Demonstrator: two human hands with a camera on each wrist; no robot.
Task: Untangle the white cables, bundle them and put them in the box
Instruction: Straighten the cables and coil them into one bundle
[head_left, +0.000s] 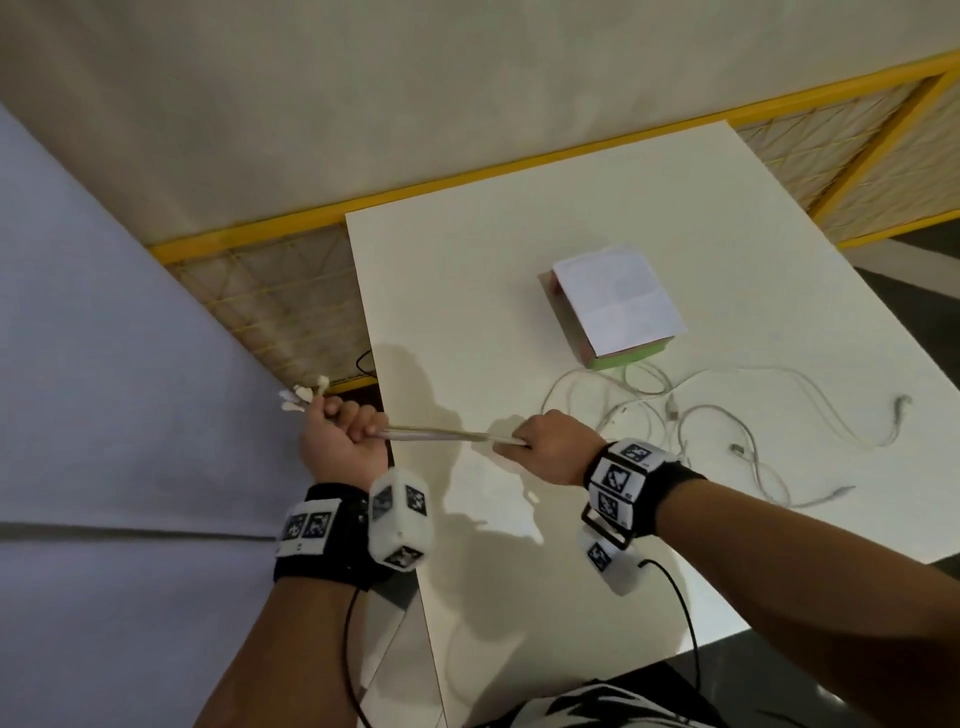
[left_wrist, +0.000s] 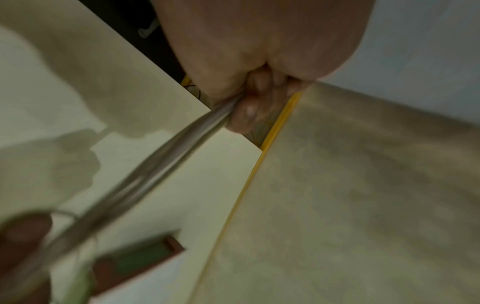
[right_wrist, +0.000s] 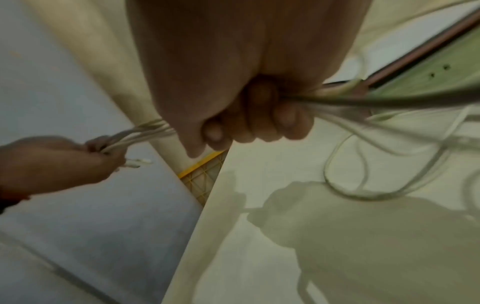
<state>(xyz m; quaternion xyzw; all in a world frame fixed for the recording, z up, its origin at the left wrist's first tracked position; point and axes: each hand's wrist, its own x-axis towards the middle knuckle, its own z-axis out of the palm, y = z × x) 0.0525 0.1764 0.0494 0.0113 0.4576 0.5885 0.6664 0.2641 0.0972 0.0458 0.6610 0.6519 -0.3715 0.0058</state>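
Several white cables (head_left: 436, 433) run taut in one bunch between my two fists above the table's left edge. My left hand (head_left: 345, 431) grips the bunch near its plug ends (head_left: 304, 397), which stick out beyond the fist. My right hand (head_left: 550, 447) grips the same bunch further along (right_wrist: 337, 100). Past it the cables (head_left: 727, 410) trail loose in loops over the table. The box (head_left: 615, 306), green and brown with a white lid, stands shut behind the loops. The left wrist view shows the bunch (left_wrist: 155, 170) leaving my fist (left_wrist: 249, 107).
The white table (head_left: 519, 571) ends just under my left hand. A yellow-framed mesh panel (head_left: 291, 291) lies beyond its left and far edges. A grey floor (head_left: 104, 364) lies to the left. Black wrist-camera leads (head_left: 685, 623) hang from both wrists.
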